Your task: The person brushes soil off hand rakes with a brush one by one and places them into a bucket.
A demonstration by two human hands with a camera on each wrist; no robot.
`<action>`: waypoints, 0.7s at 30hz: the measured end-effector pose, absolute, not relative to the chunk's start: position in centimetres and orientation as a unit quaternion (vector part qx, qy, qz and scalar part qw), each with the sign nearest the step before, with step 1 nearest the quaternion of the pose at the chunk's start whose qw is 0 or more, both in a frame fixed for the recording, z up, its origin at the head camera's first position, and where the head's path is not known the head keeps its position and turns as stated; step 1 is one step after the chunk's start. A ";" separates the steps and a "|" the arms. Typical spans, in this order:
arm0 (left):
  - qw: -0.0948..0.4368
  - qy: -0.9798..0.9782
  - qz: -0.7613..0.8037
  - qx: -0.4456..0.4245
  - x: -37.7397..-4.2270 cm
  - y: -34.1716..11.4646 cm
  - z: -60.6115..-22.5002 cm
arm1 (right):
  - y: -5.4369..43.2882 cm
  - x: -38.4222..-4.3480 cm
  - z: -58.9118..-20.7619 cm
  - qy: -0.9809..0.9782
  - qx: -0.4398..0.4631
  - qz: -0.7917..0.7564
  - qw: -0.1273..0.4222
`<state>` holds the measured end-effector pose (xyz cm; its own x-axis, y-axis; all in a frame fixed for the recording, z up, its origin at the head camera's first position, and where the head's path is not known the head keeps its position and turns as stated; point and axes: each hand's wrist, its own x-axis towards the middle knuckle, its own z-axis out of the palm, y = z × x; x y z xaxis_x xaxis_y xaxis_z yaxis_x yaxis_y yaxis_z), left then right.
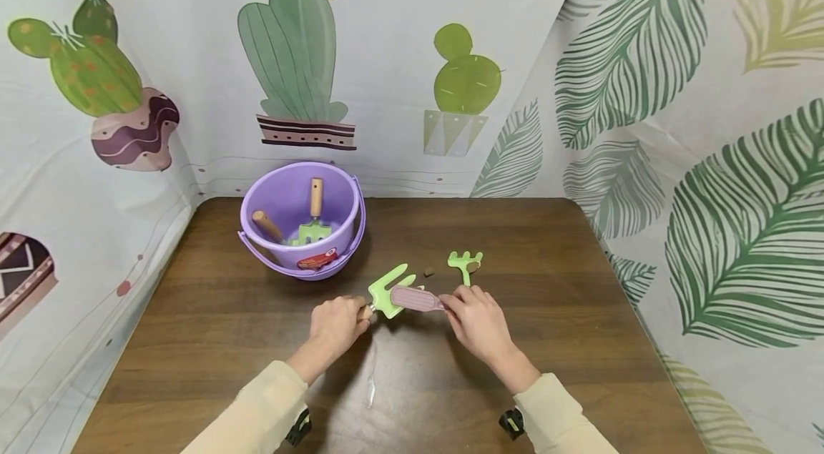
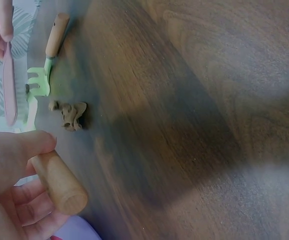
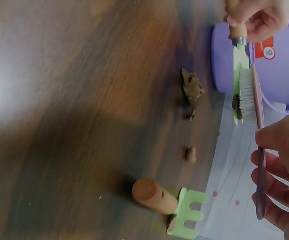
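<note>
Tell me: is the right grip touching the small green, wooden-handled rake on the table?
Apart: the left wrist view shows a clear gap between the right grip and the rake.

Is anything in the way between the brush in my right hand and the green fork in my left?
Nothing clearly does: the brush has its bristles right at the green fork. A dark patch shows there; I can't tell whether it's dirt or shadow. The larger brown lump lies on the table.

Head view: wooden handle of green metal rake hidden behind right hand; white bristles mostly hidden under pink oval brush. Left wrist view: purple plastic bucket cut off by bottom edge.
</note>
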<state>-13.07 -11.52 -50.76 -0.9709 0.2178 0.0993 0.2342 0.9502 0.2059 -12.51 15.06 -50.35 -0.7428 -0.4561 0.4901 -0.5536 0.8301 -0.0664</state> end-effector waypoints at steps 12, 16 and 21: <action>0.034 -0.987 -0.108 -0.110 -13.0 -12.0 -51.1 | 17.0 -12.6 -50.7 -0.933 0.253 0.101 0.235; 0.033 -0.988 -0.108 -0.101 -12.8 -12.3 -51.0 | 17.9 -12.6 -50.7 -0.938 0.236 0.096 0.236; 0.027 -0.989 -0.113 -0.097 -12.8 -12.6 -50.9 | 18.7 -12.7 -50.9 -0.941 0.226 0.094 0.234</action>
